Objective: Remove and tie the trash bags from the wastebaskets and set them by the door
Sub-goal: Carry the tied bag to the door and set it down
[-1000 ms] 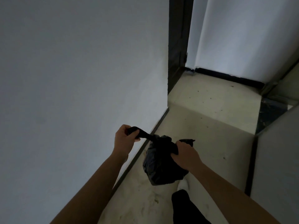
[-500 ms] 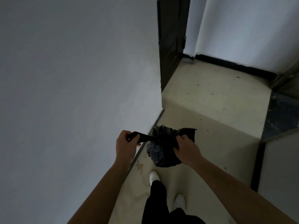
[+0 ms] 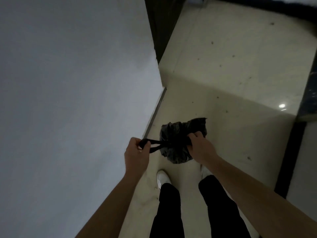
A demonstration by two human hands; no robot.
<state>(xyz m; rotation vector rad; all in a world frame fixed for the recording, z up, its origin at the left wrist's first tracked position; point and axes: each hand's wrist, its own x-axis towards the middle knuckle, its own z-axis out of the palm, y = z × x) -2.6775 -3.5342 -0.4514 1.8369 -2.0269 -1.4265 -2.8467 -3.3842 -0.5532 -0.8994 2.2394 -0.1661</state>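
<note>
One bag out of its basket, the knot half pulled

One small, crumpled black plastic trash bag (image 3: 178,141) hangs in the air between a standing person's two bare hands, above a pale, speckled floor (image 3: 223,69). On the left rises a plain grey wall (image 3: 68,83). Beside it, the left hand (image 3: 137,152) is closed around a twisted black strip of the bag's mouth, drawn out taut to the left. Next comes the bag's bulging body, held just ahead of white shoes (image 3: 163,178) and black trouser legs. On the right, the right hand (image 3: 199,146) is clamped on the gathered plastic at the bag's top.

No wastebasket is in view, so this bag seems already lifted out, and the tying looks under way but unfinished. A dark door frame (image 3: 161,26) stands ahead; setting the bag down there remains. Whether other bags are done cannot be told.
</note>
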